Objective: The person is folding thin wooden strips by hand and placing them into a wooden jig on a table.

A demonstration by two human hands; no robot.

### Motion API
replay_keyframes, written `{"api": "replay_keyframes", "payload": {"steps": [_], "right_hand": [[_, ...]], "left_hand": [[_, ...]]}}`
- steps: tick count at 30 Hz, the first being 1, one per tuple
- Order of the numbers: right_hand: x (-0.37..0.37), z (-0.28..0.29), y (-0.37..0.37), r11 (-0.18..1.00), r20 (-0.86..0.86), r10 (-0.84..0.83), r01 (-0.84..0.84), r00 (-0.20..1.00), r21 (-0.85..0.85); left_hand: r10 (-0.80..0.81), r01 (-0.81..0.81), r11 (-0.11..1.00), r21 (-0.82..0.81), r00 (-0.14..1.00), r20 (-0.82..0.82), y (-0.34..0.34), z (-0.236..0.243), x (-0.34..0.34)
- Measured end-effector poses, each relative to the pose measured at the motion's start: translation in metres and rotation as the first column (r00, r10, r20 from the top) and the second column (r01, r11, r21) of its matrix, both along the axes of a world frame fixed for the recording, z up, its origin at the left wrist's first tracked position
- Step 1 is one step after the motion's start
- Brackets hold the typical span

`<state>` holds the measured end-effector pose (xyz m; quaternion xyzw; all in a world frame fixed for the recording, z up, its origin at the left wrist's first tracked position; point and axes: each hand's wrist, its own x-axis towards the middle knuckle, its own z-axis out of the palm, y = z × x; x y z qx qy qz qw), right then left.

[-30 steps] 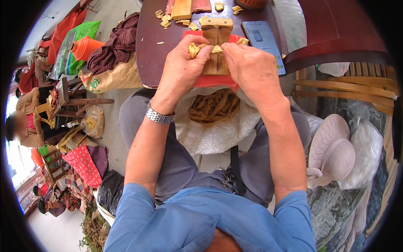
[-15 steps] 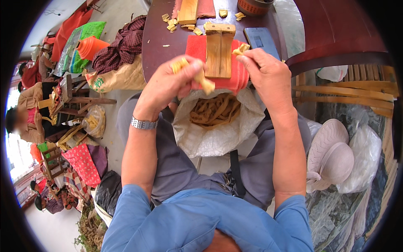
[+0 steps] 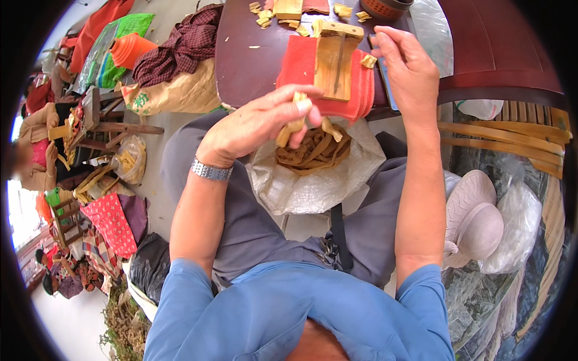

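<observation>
My left hand point(image 3: 263, 124) is closed around a folded pale yellow-brown strip point(image 3: 291, 131), which sticks out between the fingers. It hovers over a white woven sack point(image 3: 283, 195) between my knees, where several brown strips point(image 3: 313, 157) lie coiled. My right hand point(image 3: 412, 72) is raised at the table's near right, thumb and forefinger apart, with nothing seen between them. Just left of its thumb, a small yellow piece point(image 3: 368, 61) is at the right edge of the folded red cloth point(image 3: 361, 90). A wooden board with a raised crosspiece point(image 3: 333, 72) rests on that cloth.
The dark red table point(image 3: 253, 66) bears yellow scraps point(image 3: 264, 21), another wood block point(image 3: 288, 8), a round brown container point(image 3: 385, 7) and a blue flat object point(image 3: 388, 84), partly hidden. A hat point(image 3: 478, 222) lies at right. Another person point(image 3: 39, 147) sits at far left.
My right hand has moved away to the right and let go of the small yellow piece. My left hand has moved slightly right and down with its strip, over the sack.
</observation>
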<state>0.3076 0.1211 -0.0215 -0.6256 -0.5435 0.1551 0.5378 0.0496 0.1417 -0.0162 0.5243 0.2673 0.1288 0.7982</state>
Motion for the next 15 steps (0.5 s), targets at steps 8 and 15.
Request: {"api": "replay_keyframes", "payload": {"steps": [8,15], "right_hand": [[-0.06,0.007,-0.09,0.911,-0.417,0.138,-0.28,0.898,-0.302],[-0.124,-0.03,-0.164,0.793,-0.375,0.279,-0.433,0.884,-0.428]], "left_hand": [[0.416,-0.384,0.909,-0.163,0.865,0.282,-0.035,-0.015,0.005],[0.588,-0.538,0.807,-0.244,0.772,0.242,-0.117,-0.038,0.005]]}}
